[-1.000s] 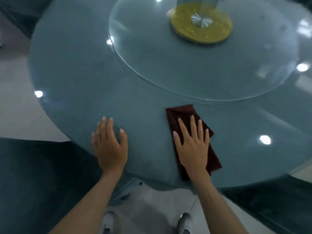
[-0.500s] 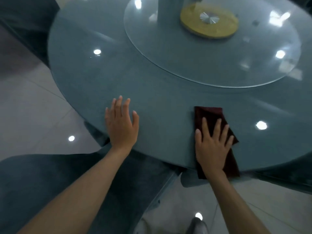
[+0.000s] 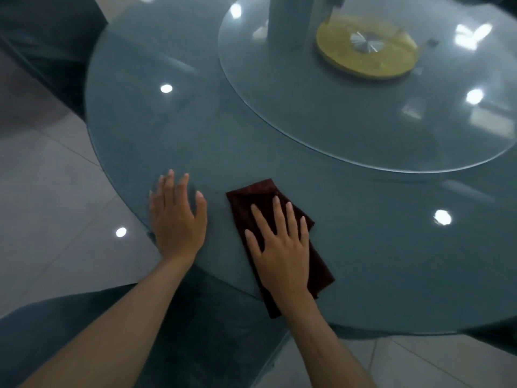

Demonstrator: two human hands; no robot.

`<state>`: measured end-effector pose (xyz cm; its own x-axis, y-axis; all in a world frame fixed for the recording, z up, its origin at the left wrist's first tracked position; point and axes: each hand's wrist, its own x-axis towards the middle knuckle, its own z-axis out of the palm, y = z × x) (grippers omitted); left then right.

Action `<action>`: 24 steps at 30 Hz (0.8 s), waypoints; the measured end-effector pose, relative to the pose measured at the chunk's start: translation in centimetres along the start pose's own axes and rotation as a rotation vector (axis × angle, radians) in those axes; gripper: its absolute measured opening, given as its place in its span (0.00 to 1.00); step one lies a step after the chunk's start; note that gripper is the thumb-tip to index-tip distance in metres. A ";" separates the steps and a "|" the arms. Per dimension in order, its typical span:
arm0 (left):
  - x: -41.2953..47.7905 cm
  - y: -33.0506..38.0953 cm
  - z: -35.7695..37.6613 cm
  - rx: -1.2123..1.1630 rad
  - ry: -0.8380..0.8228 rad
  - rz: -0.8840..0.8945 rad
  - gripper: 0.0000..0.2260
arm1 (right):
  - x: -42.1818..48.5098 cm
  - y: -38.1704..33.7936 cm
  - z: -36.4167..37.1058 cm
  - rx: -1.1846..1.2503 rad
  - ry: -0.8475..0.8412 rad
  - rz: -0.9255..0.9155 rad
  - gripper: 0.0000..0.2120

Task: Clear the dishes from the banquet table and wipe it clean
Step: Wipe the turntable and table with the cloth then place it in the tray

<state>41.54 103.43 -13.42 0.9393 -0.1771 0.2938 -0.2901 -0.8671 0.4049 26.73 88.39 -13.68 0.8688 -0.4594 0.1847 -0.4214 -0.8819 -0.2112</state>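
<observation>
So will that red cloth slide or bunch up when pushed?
Probably slides: the cloth lies folded flat under the open right hand on the smooth glass table. Lifted, it would likely droop; its near end seems to overhang the edge.

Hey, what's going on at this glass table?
A person is wiping the round glass table. The right hand presses flat on a dark red cloth near the table's front edge. The left hand rests flat on the glass beside it, apart from the cloth. A glass turntable sits further back.
</observation>
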 end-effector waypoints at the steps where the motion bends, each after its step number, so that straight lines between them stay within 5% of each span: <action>1: 0.0 0.0 0.0 -0.001 0.000 0.000 0.23 | 0.4 2.1 -0.3 -0.016 0.028 0.057 0.25; 7: 0.1 0.0 0.2 -0.020 0.004 -0.041 0.23 | 4.0 15.0 -2.8 -0.114 0.034 0.422 0.27; 12: 0.0 0.2 0.4 -0.008 -0.003 -0.048 0.23 | 9.5 12.3 -1.0 -0.077 0.026 0.547 0.26; 24: 0.2 0.3 0.3 -0.102 -0.021 -0.151 0.23 | 14.4 -9.5 5.0 0.108 -0.041 -0.121 0.25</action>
<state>41.71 102.98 -13.53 0.9769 -0.0585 0.2054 -0.1610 -0.8333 0.5288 44.60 90.69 -13.81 0.9223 -0.3440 0.1761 -0.2847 -0.9130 -0.2922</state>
